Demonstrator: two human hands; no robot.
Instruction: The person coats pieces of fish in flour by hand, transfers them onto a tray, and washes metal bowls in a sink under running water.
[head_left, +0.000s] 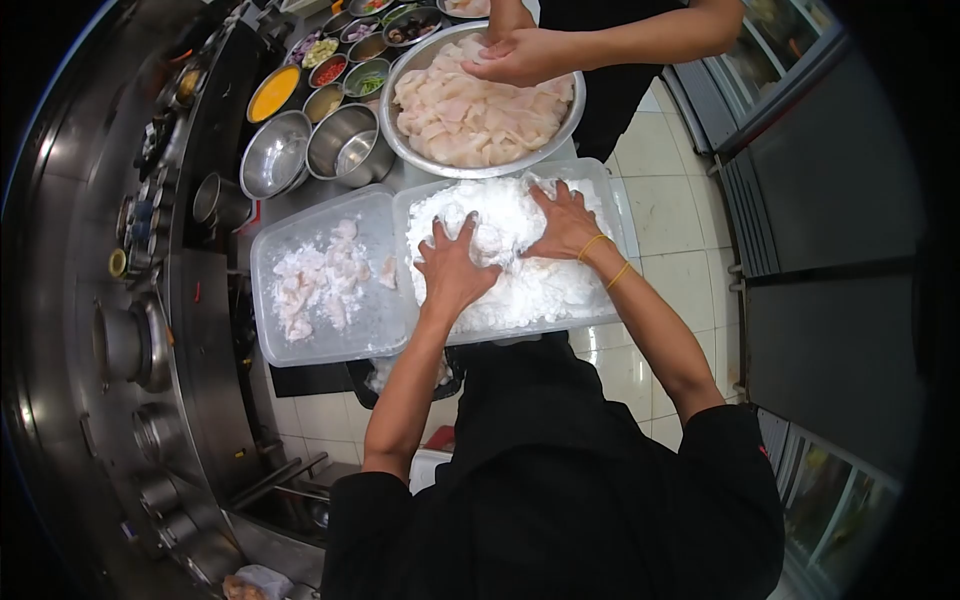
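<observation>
Both my hands are down in a translucent plastic tub [604,182] filled with white powder [530,292] that looks like flour. My left hand [456,264] presses on the powder at the tub's left side, its fingers spread. On the right, my right hand [564,222] has its fingers apart in the powder near the far edge. Pale lumps coated in powder lie between the hands. Left of the tub, a second translucent container [278,345] holds powder-coated pale slices [325,275]. Beyond the tub stands a big metal bowl [408,150] of raw pale meat slices [490,110].
A co-worker's hand [525,55] hovers over the big bowl. Metal bowls [275,155] and a deep pot [350,148] stand at its left, with several small bowls of chopped ingredients and a yellow liquid [274,94] behind. A steel stove counter runs along the left, refrigerators [830,200] along the right.
</observation>
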